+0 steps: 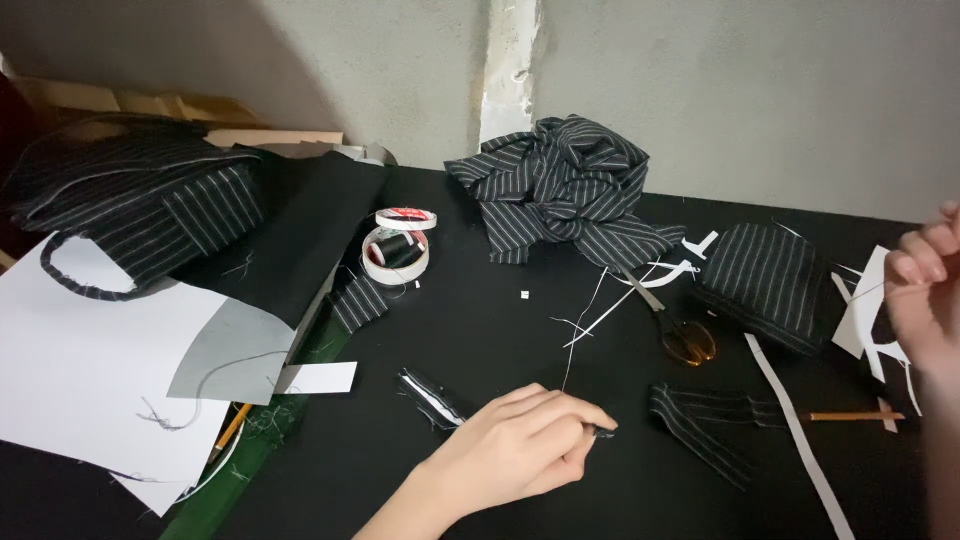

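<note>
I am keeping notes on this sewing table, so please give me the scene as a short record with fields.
surface: black table
left hand: pinches a small dark striped fabric piece against the table
right hand: raised at the right edge, pinching a thin white thread
near hands: scissors with amber handles, folded striped strip, wooden pencil
behind: crumpled black pinstriped cloth, rolls of white tape
left: white paper sheets

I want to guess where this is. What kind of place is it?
Probably a sewing table at home or in a small workshop: striped cloth, scissors and thread lie about, and the left hand pinches a small dark piece.
</note>
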